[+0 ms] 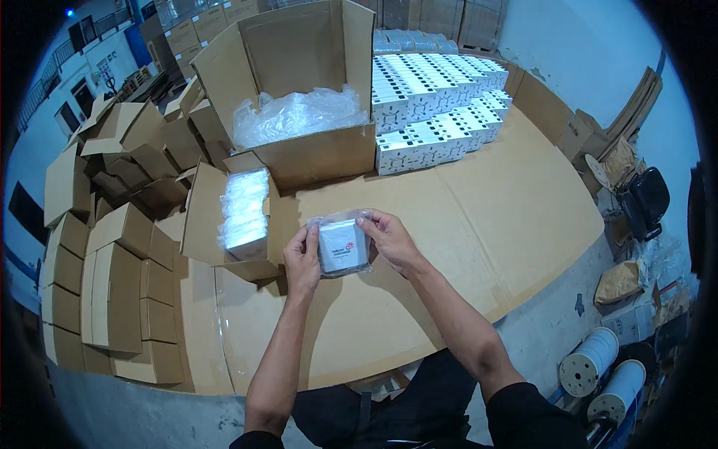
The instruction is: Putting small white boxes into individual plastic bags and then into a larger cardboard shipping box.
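Observation:
Between my two hands is a small square white box (343,248) in a clear plastic bag, held over the cardboard-covered table. My left hand (302,259) grips the bag's left edge, thumb on top. At the upper right corner, my right hand (390,238) pinches the bag with the thumb near the box's face. Just left of my left hand stands an open carton (206,217) holding a row of plastic-wrapped white packs (245,206). What lies under the bagged box is hidden.
Behind, a large open carton (314,159) holds clear plastic bags (303,116). White boxes (422,101) stand stacked in rows at the back right. Empty cartons (116,277) are piled at the left. Cable spools (591,359) and a black chair (645,198) are on the right.

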